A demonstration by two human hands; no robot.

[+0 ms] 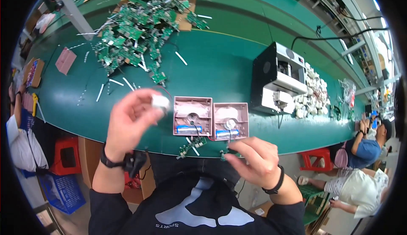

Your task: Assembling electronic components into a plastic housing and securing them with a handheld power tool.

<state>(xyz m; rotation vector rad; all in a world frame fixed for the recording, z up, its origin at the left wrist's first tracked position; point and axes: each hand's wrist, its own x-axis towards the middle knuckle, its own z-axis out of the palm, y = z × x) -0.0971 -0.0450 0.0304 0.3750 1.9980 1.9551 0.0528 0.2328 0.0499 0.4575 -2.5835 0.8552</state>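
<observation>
My left hand (pixel 131 118) is raised left of two pink plastic housings, its fingers closed on a small white piece (pixel 160 102), blurred by motion. The left housing (pixel 193 100) and the right housing (pixel 237 108) lie side by side, open sides up. Each holds a blue battery cell (pixel 189 129) and a round part with a wire. In front of the right housing, my right hand (pixel 256 156) pinches at the edge of a small green circuit board (pixel 223 155); its fingertips partly hide it. Another green circuit board (pixel 190 147) hangs by wires from the left housing, near the table edge.
A tangled heap of green circuit boards (pixel 135 31) covers the back left. Right of the housings stands a black and silver machine (pixel 275 78), with a pile of white pieces (pixel 316 93) behind it. White strips (pixel 100 92) are scattered at left. Co-workers (pixel 366 146) sit at right.
</observation>
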